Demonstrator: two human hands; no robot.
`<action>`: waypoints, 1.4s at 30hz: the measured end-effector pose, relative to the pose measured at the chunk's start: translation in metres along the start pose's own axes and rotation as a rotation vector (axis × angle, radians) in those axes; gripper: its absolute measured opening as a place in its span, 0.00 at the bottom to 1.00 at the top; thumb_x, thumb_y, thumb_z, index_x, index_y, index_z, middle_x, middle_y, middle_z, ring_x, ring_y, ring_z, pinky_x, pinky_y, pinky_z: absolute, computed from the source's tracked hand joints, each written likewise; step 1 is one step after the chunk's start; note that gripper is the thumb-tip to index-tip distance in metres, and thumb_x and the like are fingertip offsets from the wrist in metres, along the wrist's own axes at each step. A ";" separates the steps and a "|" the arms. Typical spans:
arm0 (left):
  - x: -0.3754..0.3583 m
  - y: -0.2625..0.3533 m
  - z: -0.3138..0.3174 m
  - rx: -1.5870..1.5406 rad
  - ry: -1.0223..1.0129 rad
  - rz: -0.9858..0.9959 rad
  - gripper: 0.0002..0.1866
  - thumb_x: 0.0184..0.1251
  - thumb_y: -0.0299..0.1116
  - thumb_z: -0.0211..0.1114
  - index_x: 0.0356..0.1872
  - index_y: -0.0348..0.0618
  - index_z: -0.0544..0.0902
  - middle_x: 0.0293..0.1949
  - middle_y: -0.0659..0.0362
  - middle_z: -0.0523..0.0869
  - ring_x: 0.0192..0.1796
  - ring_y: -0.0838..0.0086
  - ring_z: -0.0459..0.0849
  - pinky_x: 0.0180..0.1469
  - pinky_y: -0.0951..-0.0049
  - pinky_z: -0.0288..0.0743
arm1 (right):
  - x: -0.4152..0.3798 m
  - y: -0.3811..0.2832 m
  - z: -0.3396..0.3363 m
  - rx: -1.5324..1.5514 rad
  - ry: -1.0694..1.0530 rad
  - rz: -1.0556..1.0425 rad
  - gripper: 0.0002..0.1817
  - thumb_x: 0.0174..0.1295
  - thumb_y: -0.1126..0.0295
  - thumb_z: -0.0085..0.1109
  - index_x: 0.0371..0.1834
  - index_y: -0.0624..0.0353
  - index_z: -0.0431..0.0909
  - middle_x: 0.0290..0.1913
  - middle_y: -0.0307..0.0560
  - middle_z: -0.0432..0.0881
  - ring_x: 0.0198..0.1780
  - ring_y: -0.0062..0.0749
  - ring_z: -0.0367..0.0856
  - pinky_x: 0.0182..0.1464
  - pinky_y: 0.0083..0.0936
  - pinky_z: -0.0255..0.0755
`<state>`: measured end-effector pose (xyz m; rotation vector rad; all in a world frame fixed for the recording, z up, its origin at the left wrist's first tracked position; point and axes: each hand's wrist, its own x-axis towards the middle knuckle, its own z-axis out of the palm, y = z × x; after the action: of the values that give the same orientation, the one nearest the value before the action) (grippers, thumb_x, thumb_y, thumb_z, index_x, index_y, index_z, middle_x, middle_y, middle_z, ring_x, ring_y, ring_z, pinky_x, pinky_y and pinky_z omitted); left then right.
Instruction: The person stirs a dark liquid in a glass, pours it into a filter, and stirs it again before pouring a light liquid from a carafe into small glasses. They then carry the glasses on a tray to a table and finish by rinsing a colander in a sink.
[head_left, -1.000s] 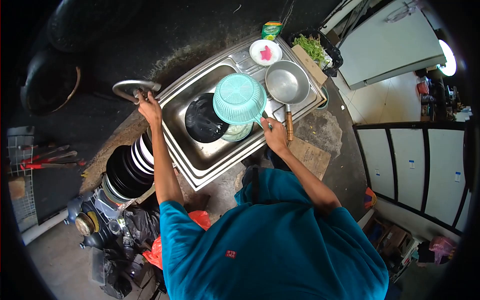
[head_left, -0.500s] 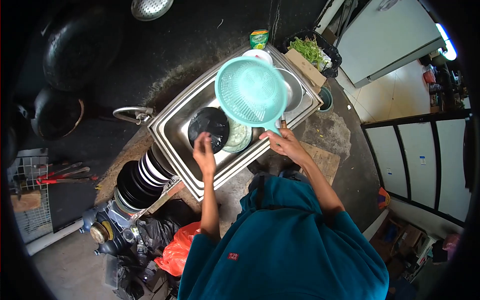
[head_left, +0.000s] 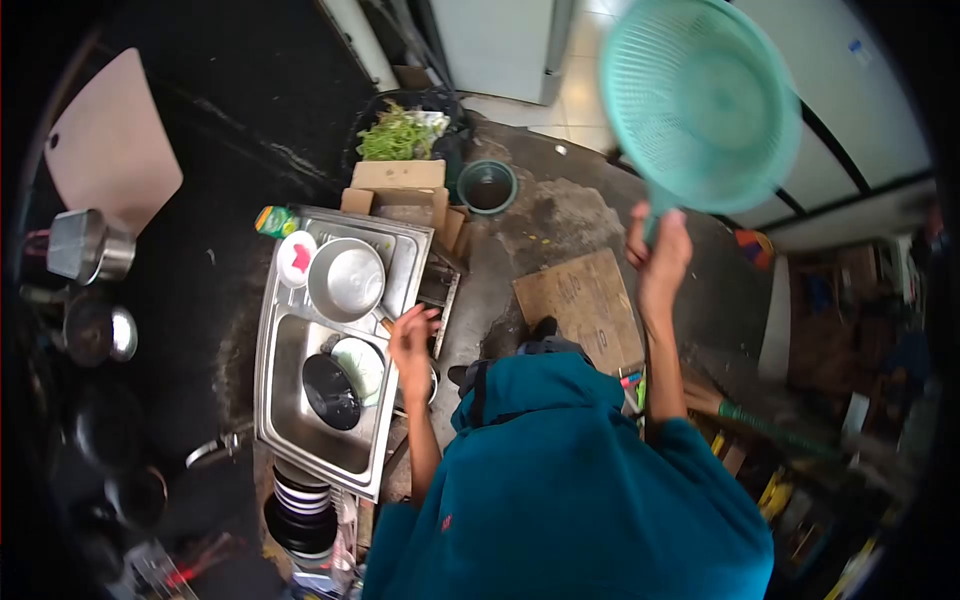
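My right hand (head_left: 660, 255) grips the handle of a mint-green plastic colander (head_left: 705, 105), held up off to the right of the sink over the floor. Nothing shows in my left hand (head_left: 412, 340); its fingers are loosely apart beside the sink's near edge, close to the wooden handle of a metal saucepan (head_left: 345, 280). That saucepan stands on the drainboard of the steel sink (head_left: 290, 425). In the basin lie a black plate (head_left: 330, 392) and a pale bowl (head_left: 358, 370), partly overlapping.
A white dish (head_left: 296, 258) with something pink and a green packet (head_left: 275, 221) sit at the drainboard's far end. Beyond are a cardboard box (head_left: 398, 175), greens in a black bag (head_left: 395, 132) and a dark bucket (head_left: 488, 187). Stacked plates (head_left: 302, 510) stand below the sink.
My view has turned right. The colander has moved from above the sink out to the right, still in my right hand. My left hand has shifted from over the basin toward the saucepan handle.
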<state>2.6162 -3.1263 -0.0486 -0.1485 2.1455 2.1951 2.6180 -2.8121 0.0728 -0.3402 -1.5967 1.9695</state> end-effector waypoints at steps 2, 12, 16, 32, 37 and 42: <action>0.017 -0.014 0.038 0.080 -0.161 -0.051 0.16 0.76 0.34 0.55 0.57 0.35 0.76 0.46 0.50 0.86 0.44 0.69 0.86 0.51 0.70 0.78 | 0.001 -0.009 -0.004 0.052 0.126 -0.015 0.28 0.78 0.50 0.33 0.46 0.66 0.75 0.19 0.32 0.62 0.19 0.12 0.55 0.20 0.14 0.46; 0.033 -0.067 0.115 0.217 -0.354 -0.073 0.16 0.70 0.28 0.60 0.56 0.34 0.77 0.41 0.53 0.87 0.38 0.77 0.84 0.43 0.75 0.77 | -0.112 0.121 0.129 -0.520 -1.134 -0.466 0.19 0.61 0.50 0.62 0.48 0.48 0.87 0.24 0.53 0.83 0.27 0.43 0.74 0.43 0.37 0.69; 0.038 -0.077 0.114 0.095 -0.339 -0.078 0.16 0.71 0.31 0.61 0.56 0.36 0.77 0.38 0.55 0.87 0.38 0.75 0.85 0.42 0.75 0.77 | -0.101 0.107 0.112 -0.337 -1.156 -0.286 0.21 0.65 0.48 0.57 0.53 0.46 0.85 0.27 0.54 0.85 0.30 0.49 0.75 0.41 0.38 0.72; 0.194 0.040 0.302 -0.323 -0.428 0.023 0.36 0.77 0.59 0.42 0.68 0.35 0.65 0.62 0.51 0.76 0.63 0.70 0.74 0.64 0.67 0.63 | 0.094 0.030 -0.164 0.002 -0.292 0.666 0.28 0.75 0.47 0.41 0.48 0.61 0.83 0.16 0.31 0.65 0.18 0.12 0.60 0.20 0.15 0.52; 0.208 0.038 0.442 -0.161 -1.065 -0.188 0.29 0.75 0.45 0.53 0.66 0.32 0.69 0.63 0.49 0.75 0.65 0.65 0.74 0.69 0.64 0.63 | 0.064 0.025 -0.241 0.091 0.010 0.682 0.27 0.77 0.50 0.39 0.48 0.60 0.83 0.15 0.33 0.69 0.15 0.14 0.63 0.18 0.16 0.58; 0.131 -0.033 0.587 0.312 -1.190 -0.198 0.27 0.69 0.36 0.63 0.66 0.35 0.71 0.62 0.49 0.74 0.65 0.64 0.70 0.68 0.62 0.61 | 0.042 0.022 -0.326 -0.204 0.391 0.658 0.36 0.69 0.37 0.45 0.18 0.60 0.75 0.14 0.35 0.70 0.18 0.20 0.71 0.21 0.22 0.66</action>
<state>2.4772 -2.5414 -0.0843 0.7263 1.5724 1.2186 2.7513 -2.5270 -0.0238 -1.3886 -1.5373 2.0014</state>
